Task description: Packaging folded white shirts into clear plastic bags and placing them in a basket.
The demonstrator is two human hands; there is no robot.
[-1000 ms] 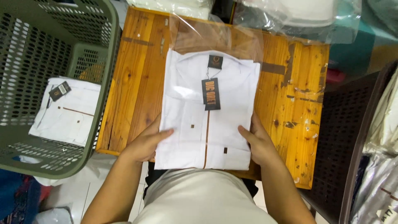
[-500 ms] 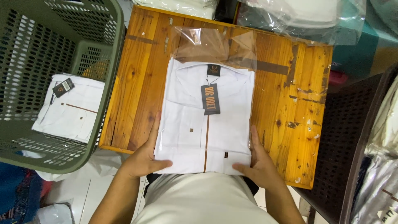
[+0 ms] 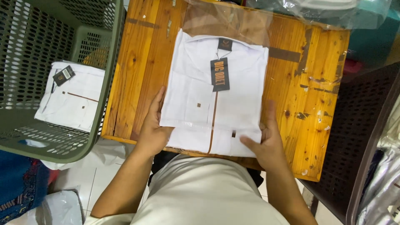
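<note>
Hands framed a folded white shirt [image 3: 214, 96] that lay flat, collar away from the person, near the middle of a worn orange wooden desk [image 3: 137, 75]. A dark hang tag [image 3: 220, 74] hung below the collar, and a thin brown line ran down the shirt's front. The shirt's near edge sat close to the desk's near edge, within easy reach, and the two hands bracketed its lower corners, seemingly to keep the fold square.

The left hand [image 3: 153, 125] lay against the shirt's lower left edge, fingers [image 3: 157, 100] straight and held together, pointing up along the side, thumb tucked toward the cloth. The right hand [image 3: 266, 141] rested at the lower right corner, fingers slightly spread along the side, thumb [image 3: 249, 143] pressing on top of the fabric. Neither hand was closed around anything; both were flat and open against the cloth.

Clear plastic wrap [image 3: 233, 21] lay beyond the collar. To the left, a green slotted laundry basket [image 3: 104, 96] held another folded white shirt [image 3: 73, 100] with its own tag. A dark slotted basket [image 3: 358, 137] stood to the right.
</note>
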